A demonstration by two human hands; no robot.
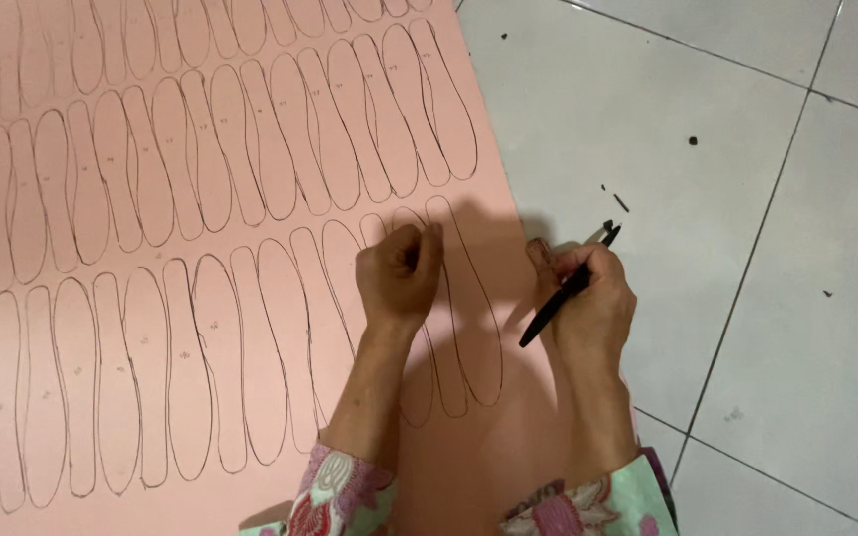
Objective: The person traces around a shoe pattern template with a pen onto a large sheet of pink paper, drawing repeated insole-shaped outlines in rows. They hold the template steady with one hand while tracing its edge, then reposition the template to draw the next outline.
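Head view: your left hand (399, 276) rests as a loose fist, nothing visibly held, on the pink sheet (201, 397) near its right edge, over the drawn sole outlines (250, 149). Your right hand (593, 303) sits just past that edge, fingers closed around a black pen (558, 303), above the white tiled floor (747, 199).

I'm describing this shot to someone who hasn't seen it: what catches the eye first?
A big pink sheet fills the left side, covered in rows of pen-drawn sole outlines. Near its right edge, the left hand rests curled on the sheet while the right hand holds a black pen. White floor tiles lie to the right.
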